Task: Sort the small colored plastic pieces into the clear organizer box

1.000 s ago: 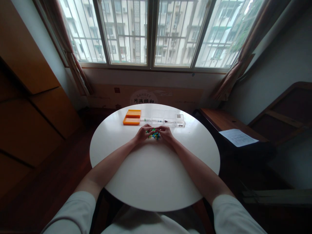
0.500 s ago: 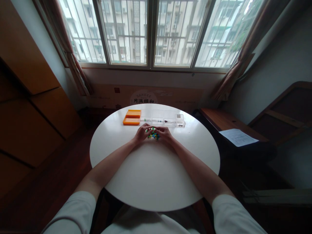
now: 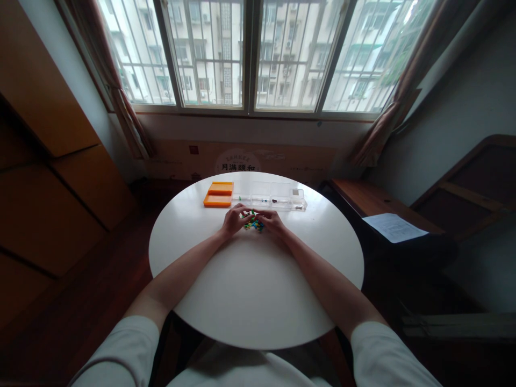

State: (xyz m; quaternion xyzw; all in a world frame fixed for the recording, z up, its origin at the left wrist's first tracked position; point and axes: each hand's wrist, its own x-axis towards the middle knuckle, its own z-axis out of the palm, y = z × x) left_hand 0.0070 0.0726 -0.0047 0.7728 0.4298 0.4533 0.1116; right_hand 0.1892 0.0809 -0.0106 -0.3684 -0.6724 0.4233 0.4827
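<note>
A small pile of tiny coloured pieces [image 3: 253, 224], green, yellow and blue, lies on the white round table between my two hands. From the left, my left hand [image 3: 235, 219] curves over the pile, thumb and fingers bent towards the middle. My right hand [image 3: 273, 220] reaches in from the other side. Where the fingertips nearly meet, a small green piece [image 3: 253, 212] shows just above the pile, pinched between them. The exact kind of the pieces is too small to make out, and the fingers hide part of the pile.
Beyond my hands an open orange case [image 3: 218, 200] lies beside a clear compartment box [image 3: 262, 191] with a few small pieces inside. The white table [image 3: 258, 290] has a rounded edge. To the right, a paper sheet [image 3: 394, 227] lies on a wooden bench [image 3: 363, 196].
My fingers have shifted very slightly around the small green piece. Arms, pile and boxes look the same.
</note>
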